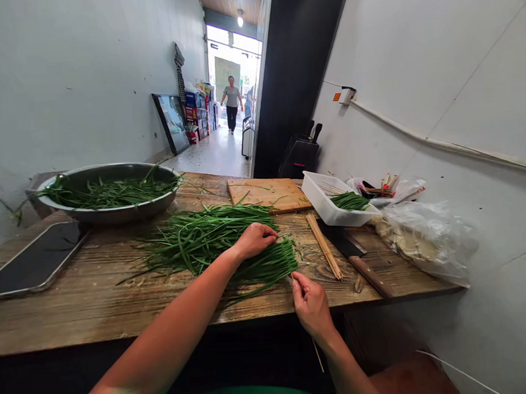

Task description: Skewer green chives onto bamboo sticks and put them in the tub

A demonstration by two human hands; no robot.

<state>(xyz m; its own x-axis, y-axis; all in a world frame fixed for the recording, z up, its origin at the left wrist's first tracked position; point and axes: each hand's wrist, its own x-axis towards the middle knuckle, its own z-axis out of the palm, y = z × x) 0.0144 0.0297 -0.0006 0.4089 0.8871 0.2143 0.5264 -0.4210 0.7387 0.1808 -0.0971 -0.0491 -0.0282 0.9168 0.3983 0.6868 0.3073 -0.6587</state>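
A large pile of garlic chives (203, 236) lies on the wooden table, its trimmed ends lined up to the right. My left hand (257, 240) rests over the pile, fingers closed on chives close to those ends. Just in front of the ends, my right hand (312, 304) pinches a thin bamboo skewer (318, 355). Its tip points up at the chives, and its other end hangs below the table edge. Right of the pile lies a bundle of bamboo skewers (323, 247), beside a cleaver (358, 256) with a wooden handle.
A metal basin (112, 213) of chives stands back left, near a black tray (35, 255). Behind the pile is a cutting board (267, 194). A white plastic bin (335, 210) holds skewered chives; plastic bags (426, 234) lie to its right. A person (231, 101) walks in the doorway.
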